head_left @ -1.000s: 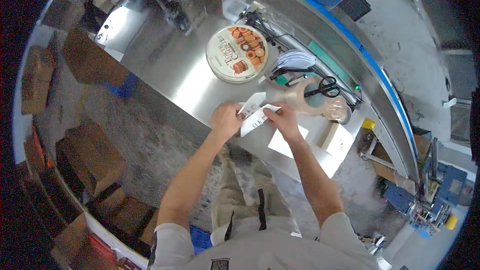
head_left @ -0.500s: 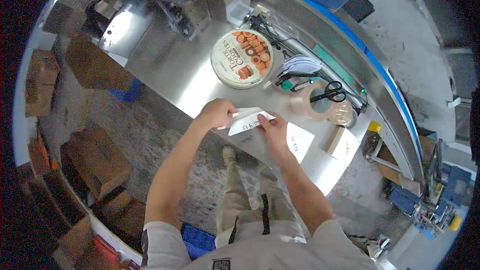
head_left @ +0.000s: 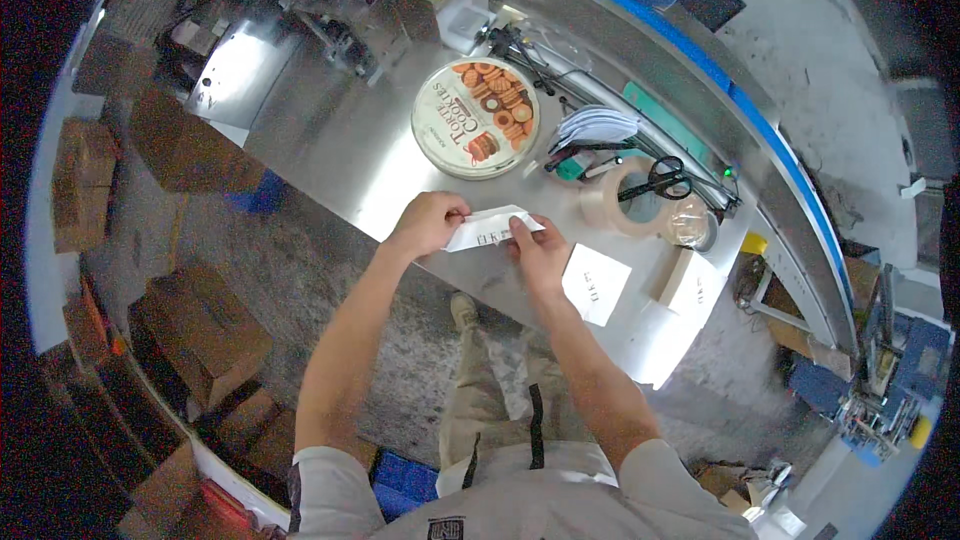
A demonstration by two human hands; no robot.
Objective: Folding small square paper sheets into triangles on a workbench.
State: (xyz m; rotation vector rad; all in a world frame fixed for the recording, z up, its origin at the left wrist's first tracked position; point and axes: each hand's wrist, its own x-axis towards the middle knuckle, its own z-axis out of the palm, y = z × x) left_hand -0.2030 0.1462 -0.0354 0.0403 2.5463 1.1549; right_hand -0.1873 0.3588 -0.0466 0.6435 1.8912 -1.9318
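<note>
Between my two hands, over the front edge of the metal table, is a white folded card (head_left: 490, 229) with dark print. My left hand (head_left: 432, 224) pinches its left end between thumb and fingers. At the other end, my right hand (head_left: 538, 248) grips it with the thumb on top. Just right of my right hand lies a flat white printed square piece (head_left: 597, 284). Farther right stands a small white box (head_left: 689, 280) near the table's corner.
Behind my hands sits a round cookie tin (head_left: 476, 118). To its right are folded white papers (head_left: 596, 127), black scissors (head_left: 658, 180) and rolls of clear tape (head_left: 603, 208). A blue-edged rail (head_left: 700, 65) runs along the back. Brown cartons (head_left: 205, 330) stand at the left.
The folded card has turned to a flatter, more closed strip, its printed face now more toward me. My left hand's fingers have shifted along its end. The whole view has moved slightly.
</note>
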